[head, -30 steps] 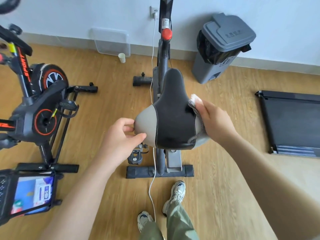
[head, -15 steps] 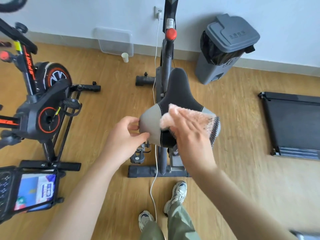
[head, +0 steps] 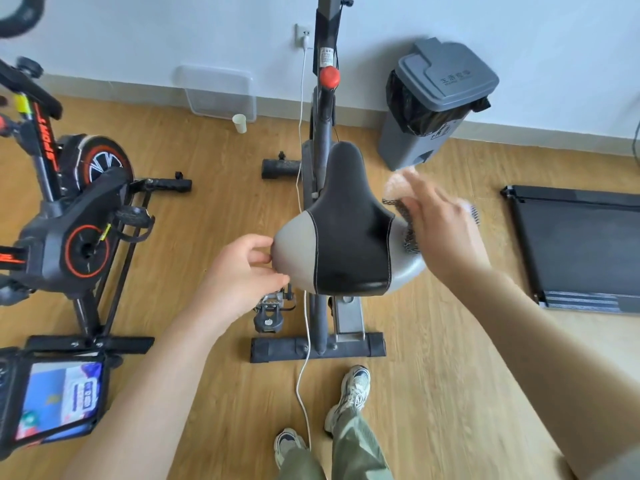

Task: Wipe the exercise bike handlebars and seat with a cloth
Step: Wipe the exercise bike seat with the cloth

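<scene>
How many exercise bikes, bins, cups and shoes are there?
Exercise bikes: 2, the seat bike and the orange-trimmed bike
Bins: 1
Cups: 1
Shoes: 2
Total: 6

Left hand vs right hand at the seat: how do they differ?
The left hand is bare and grips the seat at its grey left edge; the right hand holds the cloth at the seat's right edge. The left looks sharp, the right motion-blurred. Both are at the seat's wide rear.

seat [head: 349, 233]: black centre, grey sides, level | cloth [head: 398, 192]: pinkish, at right edge
</scene>
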